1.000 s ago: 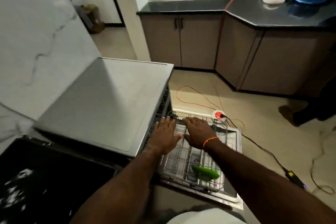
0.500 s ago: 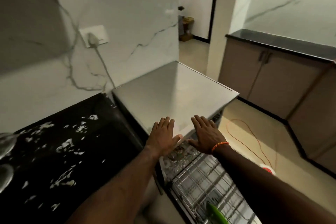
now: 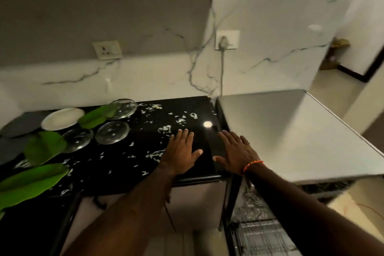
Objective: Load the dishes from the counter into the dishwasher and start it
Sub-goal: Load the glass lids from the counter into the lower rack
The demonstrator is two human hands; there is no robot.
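Dishes (image 3: 112, 135) sit far left on counter (image 3: 199, 114); my left grip (image 3: 181, 153) & right grip (image 3: 239, 154) flat, released, near counter's right edge.

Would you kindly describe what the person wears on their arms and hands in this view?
Both forearms are bare, with no sleeves in view. The right hand has a thin orange thread band tied round its wrist. The left hand and its wrist show no band, ring, watch or glove.

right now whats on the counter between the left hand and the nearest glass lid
In the head view, only scattered white food scraps on the black counter lie between the left hand and the nearest glass lid; no dish.
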